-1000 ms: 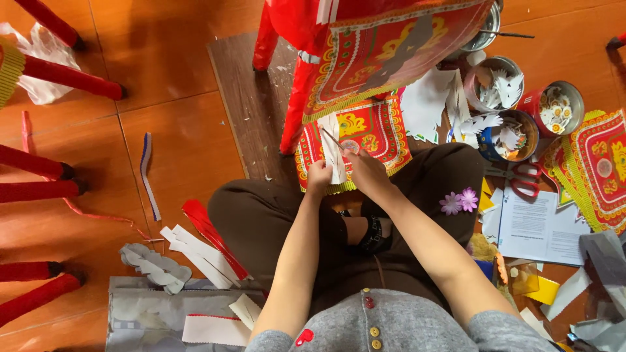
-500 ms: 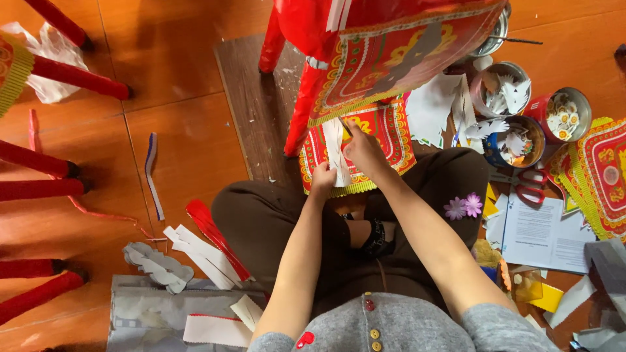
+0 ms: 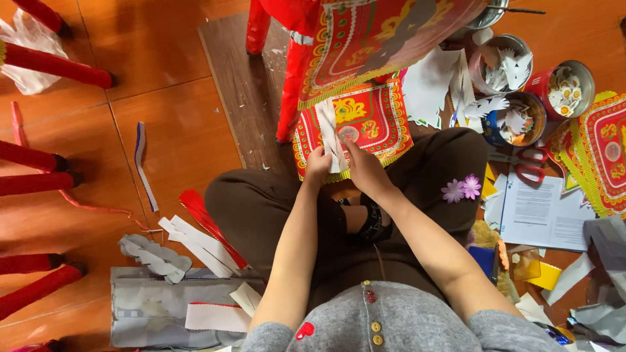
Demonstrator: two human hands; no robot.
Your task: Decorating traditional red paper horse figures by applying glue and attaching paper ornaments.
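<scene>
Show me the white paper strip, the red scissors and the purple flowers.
white strip (image 3: 328, 133), head view, middle of the strip, above the hands.
red scissors (image 3: 529, 164), head view, on the handle loops.
purple flowers (image 3: 462, 190), head view, between the two blooms on the dark trouser leg.

white paper strip (image 3: 328, 133) | scalloped, upright | lying on red-gold patterned panel (image 3: 368, 120), over lap

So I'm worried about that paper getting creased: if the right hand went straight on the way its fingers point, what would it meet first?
Probably the white paper strip that the right hand already touches, lying on the red patterned panel; depth is unclear.
</scene>
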